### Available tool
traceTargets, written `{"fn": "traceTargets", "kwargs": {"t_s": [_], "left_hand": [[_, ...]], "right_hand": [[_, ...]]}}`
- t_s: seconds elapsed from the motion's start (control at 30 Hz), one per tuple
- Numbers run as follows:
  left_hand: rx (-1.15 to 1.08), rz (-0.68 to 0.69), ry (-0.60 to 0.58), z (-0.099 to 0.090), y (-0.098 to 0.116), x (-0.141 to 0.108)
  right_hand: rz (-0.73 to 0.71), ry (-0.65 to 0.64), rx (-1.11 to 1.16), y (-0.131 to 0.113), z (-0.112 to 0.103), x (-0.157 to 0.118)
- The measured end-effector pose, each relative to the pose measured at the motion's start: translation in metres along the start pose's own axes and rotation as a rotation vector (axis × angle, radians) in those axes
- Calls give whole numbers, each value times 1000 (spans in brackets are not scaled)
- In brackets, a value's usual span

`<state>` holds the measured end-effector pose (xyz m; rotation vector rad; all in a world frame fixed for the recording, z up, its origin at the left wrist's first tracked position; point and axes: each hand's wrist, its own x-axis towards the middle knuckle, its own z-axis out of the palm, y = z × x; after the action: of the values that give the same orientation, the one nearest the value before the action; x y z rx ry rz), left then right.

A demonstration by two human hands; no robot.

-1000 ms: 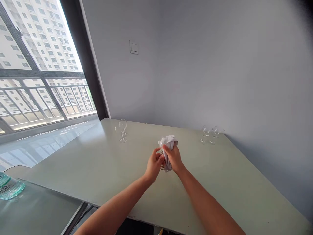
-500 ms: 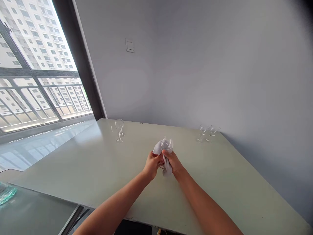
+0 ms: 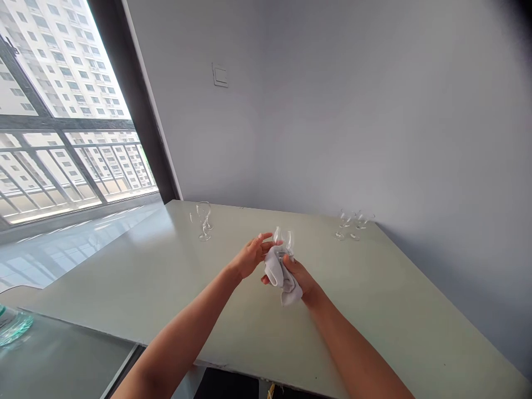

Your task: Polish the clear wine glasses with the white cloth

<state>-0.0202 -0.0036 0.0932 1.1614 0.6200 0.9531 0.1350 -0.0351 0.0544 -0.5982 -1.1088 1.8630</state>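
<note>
A clear glass [image 3: 284,240] is upright above the middle of the pale table [image 3: 166,288], its lower part wrapped in a white cloth [image 3: 279,271]. My right hand [image 3: 300,277] grips the cloth and the glass from the right, and the cloth's end hangs below. Beside the glass on the left, my left hand [image 3: 252,254] is open, its fingers spread near the bowl. Whether its fingertips touch the glass is too small to tell. The cloth hides the stem.
Stemmed glasses [image 3: 204,221] stand at the table's back left, and more stemmed glasses [image 3: 343,224] at its back right. A greenish glass item [image 3: 14,327] rests on a lower glass surface [image 3: 70,354] at the left. A grey wall [image 3: 332,111] borders the table.
My left hand has let go of the cloth, opened and moved slightly left and up. The cloth now drapes over the front of the glass, held by my right hand.
</note>
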Motion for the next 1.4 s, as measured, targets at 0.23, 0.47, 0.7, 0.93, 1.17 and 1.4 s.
{"fn": "traceTargets", "kwargs": {"t_s": [0.23,0.47,0.7,0.93,1.17,1.4], "left_hand": [[90,-44,-42,7,-11,7],[183,182,517,22,-34,16],[85,220,440,24,-18,29],[11,191,474,11,-22,41],[-254,1,17,8,-35,34],[-121,19,100,4,-50,36]], "right_hand": [[71,-61,-207,7,-2,4],[-120,566,-1024,12,-3,19],[-4,256,-386,-1,-15,13],[-73,65,-67,1,-16,10],[-84,146,105,4,-26,13],[-119,357,46,9,-37,20]]}}
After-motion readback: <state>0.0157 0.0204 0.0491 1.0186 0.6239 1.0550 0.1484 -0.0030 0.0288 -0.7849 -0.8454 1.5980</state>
